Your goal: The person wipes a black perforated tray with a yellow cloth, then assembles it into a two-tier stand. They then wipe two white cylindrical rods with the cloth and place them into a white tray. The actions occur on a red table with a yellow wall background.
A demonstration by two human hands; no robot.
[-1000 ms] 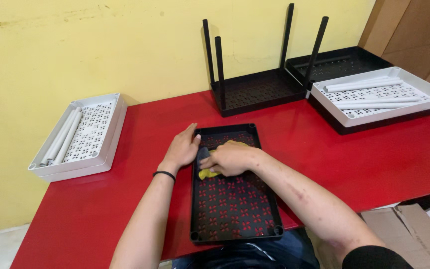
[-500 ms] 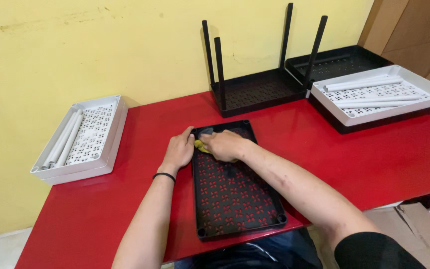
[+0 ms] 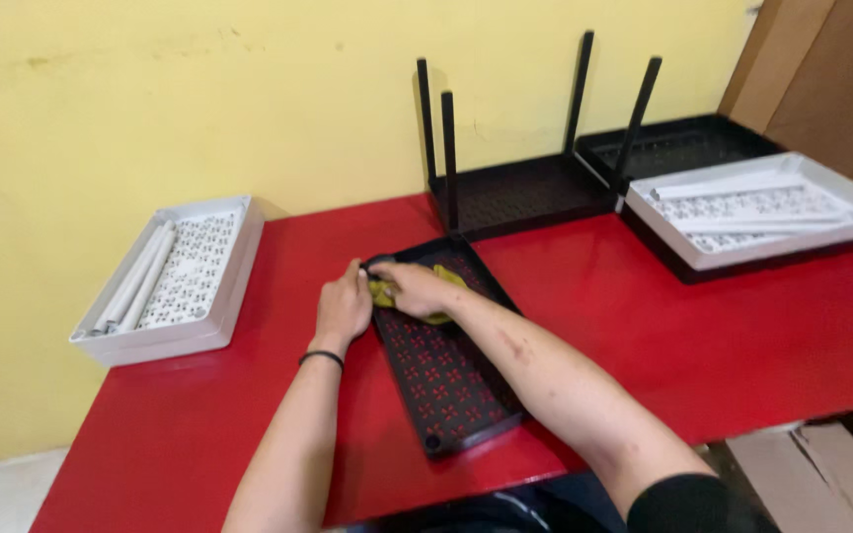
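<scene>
On the red table (image 3: 723,336), one black perforated tray (image 3: 446,380) at centre, left hand (image 3: 343,308) flat against its far left rim, right hand (image 3: 415,289) clamped on one yellow cloth (image 3: 436,296) inside; two white trays (image 3: 175,281) (image 3: 757,207), two more black trays (image 3: 515,192) (image 3: 678,148).

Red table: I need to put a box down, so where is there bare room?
Bare table lies right of the black tray, before the white tray. A smaller patch lies between the left white tray and the left hand. Crowded along the back right.
</scene>
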